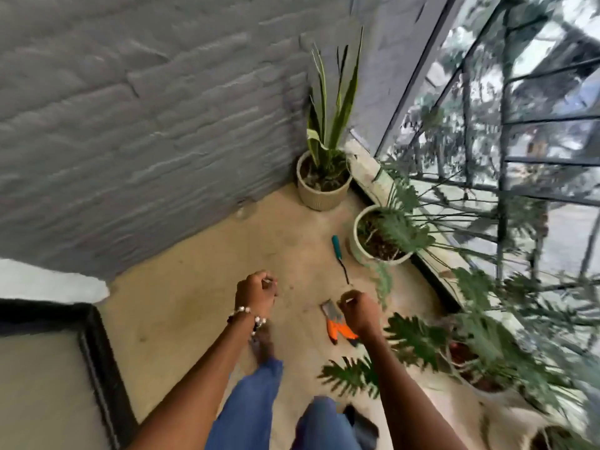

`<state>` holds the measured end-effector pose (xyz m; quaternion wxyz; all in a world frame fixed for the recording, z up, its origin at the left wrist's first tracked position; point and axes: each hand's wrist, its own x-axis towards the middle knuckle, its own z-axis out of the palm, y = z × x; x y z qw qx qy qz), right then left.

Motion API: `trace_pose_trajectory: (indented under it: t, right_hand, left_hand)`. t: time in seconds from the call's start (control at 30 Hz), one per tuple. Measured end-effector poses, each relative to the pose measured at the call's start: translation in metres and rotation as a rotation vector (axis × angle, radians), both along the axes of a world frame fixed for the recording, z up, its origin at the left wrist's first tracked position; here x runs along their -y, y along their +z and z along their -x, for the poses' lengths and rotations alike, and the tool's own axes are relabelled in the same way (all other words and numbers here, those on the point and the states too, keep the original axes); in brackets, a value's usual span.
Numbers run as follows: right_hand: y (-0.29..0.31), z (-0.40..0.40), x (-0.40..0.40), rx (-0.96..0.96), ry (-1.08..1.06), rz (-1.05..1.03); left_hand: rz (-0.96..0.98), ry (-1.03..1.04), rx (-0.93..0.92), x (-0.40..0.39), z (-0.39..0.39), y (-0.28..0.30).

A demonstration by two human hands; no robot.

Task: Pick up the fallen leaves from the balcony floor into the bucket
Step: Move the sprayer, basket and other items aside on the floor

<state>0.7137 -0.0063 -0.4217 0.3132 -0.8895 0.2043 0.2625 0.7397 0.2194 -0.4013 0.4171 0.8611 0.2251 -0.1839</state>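
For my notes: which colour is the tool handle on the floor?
Teal handle, clearest in the head view.

You see a grey brick-patterned wall [146, 125], tan floor [194, 303], orange-and-grey gloves [337, 323], a teal-handled tool [336, 245], cream ribbed pot [319, 193] and blue trousers [253, 407].

showing rough matt grey brick wall [136, 125], smooth matt beige floor [181, 306], ribbed matt pot [319, 196], dark metal railing [506, 157].
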Motion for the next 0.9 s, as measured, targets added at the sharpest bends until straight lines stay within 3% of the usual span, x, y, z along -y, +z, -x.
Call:
trace_pose_trajectory:
  t: [0.2, 0.57, 0.67, 0.77, 0.9]
  right_hand:
    - [-0.135, -0.118, -0.012, -0.107, -0.166, -0.013]
    - [-0.517, -0.279, 0.02, -0.131, -0.175, 0.149]
    - [-0.569, -0.294, 0.017, -0.088, -0.174, 0.322]
    - [-0.589, -0.294, 0.014, -0.038, -0.048, 0.48]
    - [-0.561, -0.288, 0.005, 0.042, -0.142, 0.38]
  left_hand:
    - [-0.015, -0.135, -0.119, -0.018, -0.148, -0.12]
    - [0.014, -0.283, -0.194, 0.009, -0.292, -0.473]
    - [0.03, -0.273, -0.201, 0.008, -0.304, -0.537]
    - [0.044, -0.267, -0.201, 0.011, -0.308, -0.563]
    - [0.035, -0.276, -0.233, 0.019, -0.3, -0.544]
